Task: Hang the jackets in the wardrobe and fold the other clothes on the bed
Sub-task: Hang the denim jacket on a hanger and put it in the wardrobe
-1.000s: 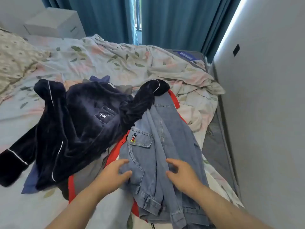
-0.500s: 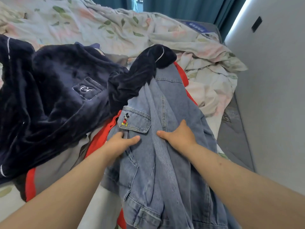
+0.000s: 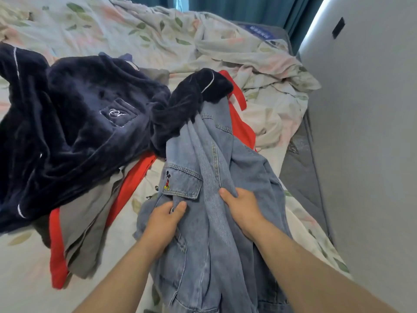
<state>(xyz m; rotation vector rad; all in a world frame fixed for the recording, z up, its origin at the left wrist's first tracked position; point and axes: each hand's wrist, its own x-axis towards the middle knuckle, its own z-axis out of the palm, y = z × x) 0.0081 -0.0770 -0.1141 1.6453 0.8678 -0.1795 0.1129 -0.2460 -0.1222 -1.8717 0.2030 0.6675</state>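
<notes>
Two bare hands gather a light blue denim jacket [image 3: 216,256] at the near edge of the bed [image 3: 130,224]. The left hand [image 3: 164,222] pinches a fold between thumb and curled fingers just below the chest pocket [image 3: 182,184]. The right hand [image 3: 243,211] grips the cloth beside it, its fingers tucked out of sight. Beyond the fingertips a navy fleece garment [image 3: 79,123] drapes one sleeve across the jacket's collar, with a red and grey garment [image 3: 90,224] to the left. Farther off lie a rumpled floral quilt [image 3: 259,64] and teal curtains [image 3: 237,7], with a grey wall [image 3: 361,154] to the right.

Bright daylight, soft shadows, wide-angle edge distortion.
</notes>
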